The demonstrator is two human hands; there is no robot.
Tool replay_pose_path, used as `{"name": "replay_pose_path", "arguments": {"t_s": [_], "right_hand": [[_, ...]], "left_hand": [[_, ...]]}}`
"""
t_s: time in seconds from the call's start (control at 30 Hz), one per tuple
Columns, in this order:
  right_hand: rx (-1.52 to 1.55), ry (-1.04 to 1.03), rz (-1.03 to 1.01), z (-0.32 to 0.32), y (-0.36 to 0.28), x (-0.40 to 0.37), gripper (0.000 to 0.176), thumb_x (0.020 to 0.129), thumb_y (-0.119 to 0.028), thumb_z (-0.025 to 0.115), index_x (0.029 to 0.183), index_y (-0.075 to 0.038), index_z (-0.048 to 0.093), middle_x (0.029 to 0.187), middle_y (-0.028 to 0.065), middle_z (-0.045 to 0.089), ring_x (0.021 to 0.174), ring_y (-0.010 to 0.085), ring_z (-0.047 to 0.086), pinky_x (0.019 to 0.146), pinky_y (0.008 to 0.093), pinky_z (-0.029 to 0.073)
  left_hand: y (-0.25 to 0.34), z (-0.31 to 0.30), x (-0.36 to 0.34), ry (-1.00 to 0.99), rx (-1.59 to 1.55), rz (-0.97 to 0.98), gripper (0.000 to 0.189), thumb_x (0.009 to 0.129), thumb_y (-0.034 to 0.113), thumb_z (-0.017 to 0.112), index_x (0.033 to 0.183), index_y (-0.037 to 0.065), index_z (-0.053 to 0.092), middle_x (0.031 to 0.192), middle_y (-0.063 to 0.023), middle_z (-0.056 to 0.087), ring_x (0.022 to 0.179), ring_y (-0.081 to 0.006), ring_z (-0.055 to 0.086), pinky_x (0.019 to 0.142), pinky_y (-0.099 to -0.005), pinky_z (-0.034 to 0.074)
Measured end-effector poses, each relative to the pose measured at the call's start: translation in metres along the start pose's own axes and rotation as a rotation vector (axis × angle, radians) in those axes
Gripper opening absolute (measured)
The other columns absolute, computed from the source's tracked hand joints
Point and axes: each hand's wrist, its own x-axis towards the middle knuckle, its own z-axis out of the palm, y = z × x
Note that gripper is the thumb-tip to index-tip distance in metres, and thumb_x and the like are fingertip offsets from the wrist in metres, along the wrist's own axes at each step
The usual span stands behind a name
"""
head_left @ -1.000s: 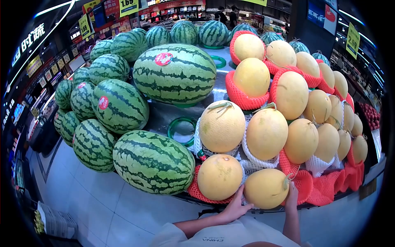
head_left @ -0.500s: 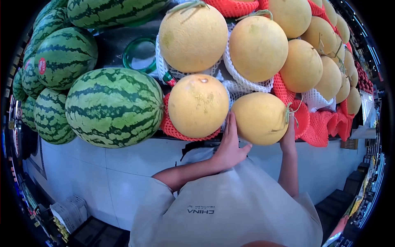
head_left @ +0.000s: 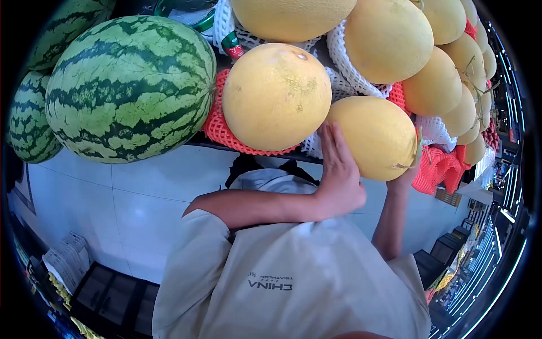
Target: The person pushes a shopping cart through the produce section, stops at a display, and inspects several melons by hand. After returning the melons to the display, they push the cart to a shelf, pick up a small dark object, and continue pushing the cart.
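A yellow melon (head_left: pixel 374 135) with a short dry stem at its lower right lies between my two hands at the front edge of the display. My left hand (head_left: pixel 341 172) presses against its left side, fingers stretched along the skin. Wrapped around its right end is my right hand (head_left: pixel 404 178), its fingers mostly hidden behind the fruit. Left of the held melon, a second yellow melon (head_left: pixel 274 101) with brownish speckles rests in a red foam net (head_left: pixel 223 133). A large striped watermelon (head_left: pixel 131 90) lies farther left.
More yellow melons (head_left: pixel 389 42) are piled behind and to the right, some in white foam nets (head_left: pixel 350 59). A loose red foam net (head_left: pixel 440 169) hangs over the right edge. Dark crates (head_left: pixel 110 296) stand on the tiled floor (head_left: pixel 147 209) at lower left.
My view has come closer and shifted, so the fruit sits higher. The held melon has tilted, its stem end now lower, with both hands still on it.
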Motion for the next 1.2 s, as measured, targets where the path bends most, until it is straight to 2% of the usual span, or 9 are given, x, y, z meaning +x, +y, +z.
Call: {"name": "replay_pose_path", "arguments": {"t_s": [0.17, 0.3, 0.37, 0.57, 0.73, 0.83, 0.9, 1.03, 1.2], "right_hand": [[0.049, -0.2, -0.03, -0.014, -0.025, 0.031, 0.043, 0.099, -0.021, 0.051, 0.137, 0.0, 0.045, 0.135, 0.0163, 0.053, 0.12, 0.0249, 0.057, 0.097, 0.0392, 0.05], [-0.422, -0.321, -0.069, -0.016, -0.012, 0.072, 0.045, 0.1, -0.026, 0.052, 0.136, -0.001, 0.046, 0.128, 0.0101, 0.058, 0.112, 0.0201, 0.059, 0.093, 0.0353, 0.051], [-0.198, -0.26, 0.262, 0.023, -0.021, 0.074, 0.038, 0.102, -0.029, 0.046, 0.126, -0.002, 0.057, 0.123, 0.0071, 0.059, 0.11, 0.0149, 0.056, 0.095, 0.0317, 0.045], [-0.093, -0.317, 0.448, 0.03, -0.014, 0.091, 0.045, 0.104, -0.035, 0.041, 0.132, -0.002, 0.054, 0.128, 0.008, 0.057, 0.115, 0.0152, 0.055, 0.097, 0.0293, 0.043], [-0.006, -0.176, 0.527, 0.023, -0.012, 0.071, 0.054, 0.104, -0.043, 0.04, 0.131, 0.0, 0.056, 0.124, 0.0098, 0.062, 0.112, 0.0154, 0.058, 0.098, 0.0302, 0.045], [0.057, -0.164, 0.406, 0.019, -0.008, 0.06, 0.053, 0.103, -0.042, 0.042, 0.13, 0.001, 0.057, 0.121, 0.0105, 0.064, 0.109, 0.0162, 0.061, 0.098, 0.0312, 0.047], [-0.073, -0.19, 0.315, 0.026, -0.027, 0.053, 0.052, 0.103, -0.04, 0.041, 0.13, 0.002, 0.058, 0.119, 0.0111, 0.065, 0.109, 0.0171, 0.061, 0.099, 0.0311, 0.046], [-0.052, -0.153, 0.244, 0.023, -0.016, 0.047, 0.054, 0.105, -0.04, 0.038, 0.128, 0.004, 0.058, 0.12, 0.0117, 0.065, 0.109, 0.0162, 0.059, 0.099, 0.031, 0.044], [-0.034, -0.078, 0.214, 0.014, -0.01, 0.031, 0.054, 0.105, -0.039, 0.037, 0.125, 0.006, 0.06, 0.118, 0.0118, 0.065, 0.109, 0.0159, 0.059, 0.099, 0.0321, 0.044]], "left_hand": [[0.017, -0.008, -0.016, -0.074, -0.042, 0.023, 0.113, 0.07, 0.005, 0.065, 0.138, -0.02, -0.021, 0.144, -0.0487, -0.012, 0.139, -0.0612, -0.012, 0.117, -0.0574, -0.001], [0.01, -0.01, -0.019, -0.101, -0.07, -0.037, 0.113, 0.071, 0.007, 0.066, 0.137, -0.022, -0.022, 0.145, -0.0483, -0.014, 0.139, -0.0606, -0.013, 0.117, -0.0563, -0.001], [0.003, -0.012, -0.018, -0.149, -0.147, -0.17, 0.114, 0.074, 0.009, 0.068, 0.137, -0.022, -0.022, 0.145, -0.0481, -0.015, 0.14, -0.0594, -0.013, 0.118, -0.0543, -0.002], [-0.01, -0.038, -0.015, -0.328, -0.157, -0.142, 0.116, 0.081, 0.017, 0.07, 0.139, -0.018, -0.024, 0.149, -0.0411, -0.016, 0.143, -0.0522, -0.014, 0.119, -0.049, -0.002], [-0.033, -0.073, -0.024, -0.359, -0.163, -0.02, 0.099, 0.08, 0.006, 0.07, 0.152, -0.005, 0.002, 0.156, -0.0266, 0.015, 0.145, -0.037, 0.025, 0.114, -0.0448, 0.03], [-0.006, -0.088, -0.02, -0.231, -0.067, 0.139, 0.064, 0.078, 0.004, 0.068, 0.137, -0.004, 0.043, 0.134, -0.023, 0.05, 0.114, -0.0328, 0.06, 0.092, -0.0394, 0.051], [-0.005, -0.085, -0.012, -0.225, -0.07, 0.184, 0.054, 0.078, 0.002, 0.068, 0.129, -0.004, 0.05, 0.118, -0.02, 0.061, 0.104, -0.0295, 0.064, 0.087, -0.0367, 0.052], [-0.007, -0.072, -0.008, -0.253, -0.236, -0.083, 0.055, 0.081, -0.003, 0.064, 0.131, -0.006, 0.044, 0.126, -0.0184, 0.052, 0.118, -0.0284, 0.056, 0.097, -0.0379, 0.049], [-0.022, -0.079, -0.008, -0.349, -0.175, -0.098, 0.077, 0.082, -0.003, 0.064, 0.147, -0.004, 0.023, 0.147, -0.0203, 0.029, 0.139, -0.0316, 0.034, 0.109, -0.0447, 0.039]]}}
